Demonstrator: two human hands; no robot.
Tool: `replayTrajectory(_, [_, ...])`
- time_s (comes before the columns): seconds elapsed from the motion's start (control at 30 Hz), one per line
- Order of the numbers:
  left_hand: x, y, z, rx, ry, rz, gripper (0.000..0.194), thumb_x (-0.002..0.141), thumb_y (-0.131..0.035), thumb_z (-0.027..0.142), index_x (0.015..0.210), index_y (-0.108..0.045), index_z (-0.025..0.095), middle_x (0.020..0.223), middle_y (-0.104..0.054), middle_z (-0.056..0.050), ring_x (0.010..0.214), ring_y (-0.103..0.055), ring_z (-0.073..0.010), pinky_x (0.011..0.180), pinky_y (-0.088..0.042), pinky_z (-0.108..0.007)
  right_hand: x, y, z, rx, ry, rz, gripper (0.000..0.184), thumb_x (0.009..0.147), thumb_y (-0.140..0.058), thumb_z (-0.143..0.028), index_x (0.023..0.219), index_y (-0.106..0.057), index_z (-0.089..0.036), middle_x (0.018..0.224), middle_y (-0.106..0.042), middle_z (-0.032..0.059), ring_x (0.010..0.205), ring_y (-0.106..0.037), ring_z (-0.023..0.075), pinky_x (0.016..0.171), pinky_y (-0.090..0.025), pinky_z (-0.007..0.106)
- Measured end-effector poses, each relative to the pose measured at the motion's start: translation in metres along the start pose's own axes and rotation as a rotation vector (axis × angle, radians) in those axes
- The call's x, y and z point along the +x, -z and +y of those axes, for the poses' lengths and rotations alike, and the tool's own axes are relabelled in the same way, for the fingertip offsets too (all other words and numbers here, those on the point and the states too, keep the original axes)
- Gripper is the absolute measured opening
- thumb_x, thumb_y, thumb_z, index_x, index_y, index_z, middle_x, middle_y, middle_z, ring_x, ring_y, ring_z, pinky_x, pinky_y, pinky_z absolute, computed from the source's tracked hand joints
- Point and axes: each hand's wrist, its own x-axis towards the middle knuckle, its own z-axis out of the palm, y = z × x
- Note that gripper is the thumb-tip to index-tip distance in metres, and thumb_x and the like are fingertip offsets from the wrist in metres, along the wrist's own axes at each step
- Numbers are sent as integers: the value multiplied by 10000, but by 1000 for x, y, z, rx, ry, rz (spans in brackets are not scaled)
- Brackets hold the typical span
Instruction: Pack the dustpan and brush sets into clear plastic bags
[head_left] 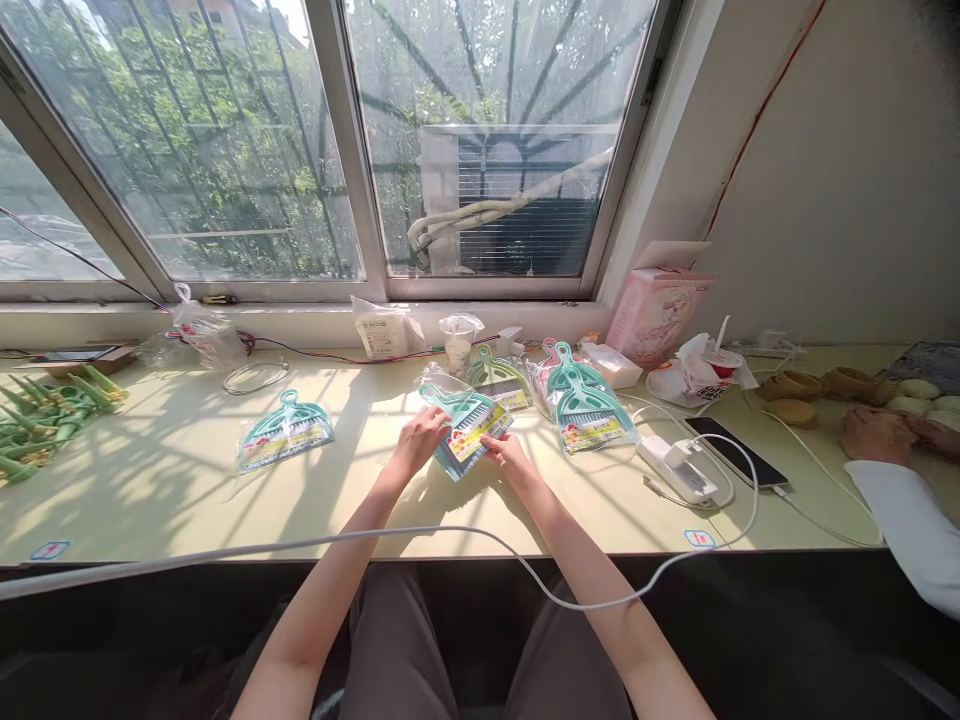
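A teal mini dustpan-and-brush set in a clear bag (pixel 466 425) lies on the pale table (pixel 187 500) straight ahead of me. My left hand (pixel 420 437) grips its left edge with the fingers curled on the bag. On the lower right edge, my right hand (pixel 508 455) pinches the bag. Another bagged teal set (pixel 285 432) lies flat to the left, apart from my hands. A stack of bagged sets, teal on top with pink beneath (pixel 581 405), sits to the right, and a green one (pixel 496 378) lies behind.
Green plastic pieces (pixel 37 425) pile at the far left. A white charger (pixel 675 468), black phone (pixel 735 452) and white cable (pixel 450 535) lie on the right and across the table's front edge. A pink box (pixel 656 310), crumpled bags and brown round items (pixel 874 432) crowd the back right.
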Motion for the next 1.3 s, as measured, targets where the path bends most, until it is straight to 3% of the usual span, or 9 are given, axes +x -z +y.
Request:
replayTrajectory(0.13, [1,-7,3,-14,-49,64,180,1090,-717,114,1065,-837,244,1187,-824,-111,1161,-783,-294,894,-677,-361,-1,-1,1,5,-2,-98,509,545,-1138,-408,936,-834,-292,949,-883,78,1025,-854,388,980,-702,576])
replayTrajectory(0.27, [-8,-22,2,-165,-109,115,148,1106,-718,200,1078,-844,272,1231,-822,-106,1214,-773,-303,1047,-674,-433,5,1,7,25,37,3,511,547,-1126,-427,935,-820,-296,954,-897,61,1036,-866,384,994,-713,565])
replayTrajectory(0.33, [-8,-27,-1,-318,46,303,191,1076,-806,338,1255,-829,276,1457,-771,-145,1467,-682,-372,1267,-578,-565,7,2,9,53,61,49,528,565,-1111,-452,962,-807,-284,968,-901,57,1103,-871,401,1033,-709,579])
replayTrajectory(0.43, [8,-29,-2,-742,459,541,719,986,-903,605,1573,-667,263,1742,-588,-199,1733,-446,-440,1417,-406,-655,7,0,10,116,86,32,557,595,-1099,-466,1023,-794,-283,1013,-910,66,1202,-860,418,1065,-702,583])
replayTrajectory(0.53, [27,-29,6,-1256,703,377,843,961,-853,772,1585,-646,244,1611,-715,-197,1610,-616,-455,1314,-544,-633,3,-6,6,148,91,14,586,584,-1105,-463,1047,-790,-288,1030,-913,77,1209,-857,428,1047,-707,583])
replayTrajectory(0.63, [26,-35,23,-1478,678,124,805,909,-881,742,1456,-742,168,1320,-855,-202,1361,-795,-469,1198,-642,-640,-2,-10,0,126,91,74,581,548,-1091,-494,993,-784,-282,978,-900,75,1152,-861,431,1023,-709,576])
replayTrajectory(0.9, [-9,-41,42,-1234,411,-90,776,1103,-711,645,1779,-560,296,1531,-800,-221,1402,-805,-428,1135,-707,-679,-10,-9,-13,50,165,161,527,637,-989,-543,1049,-759,-310,1047,-882,69,1252,-821,394,1053,-689,521])
replayTrajectory(1.1, [-4,-52,37,-1056,542,206,1358,836,-1031,371,1893,-190,226,1710,-640,-291,1599,-662,-458,1322,-556,-649,-16,-18,-17,104,146,147,535,625,-1008,-478,1074,-788,-290,1105,-907,84,1254,-828,413,1048,-695,535])
replayTrajectory(1.3, [-15,-77,56,-783,536,482,1204,968,-761,198,1905,-9,284,1820,-513,-265,1645,-628,-388,1353,-541,-581,-18,-17,-18,116,125,134,470,657,-1010,-417,1063,-809,-291,1093,-905,88,1217,-823,397,1055,-681,530])
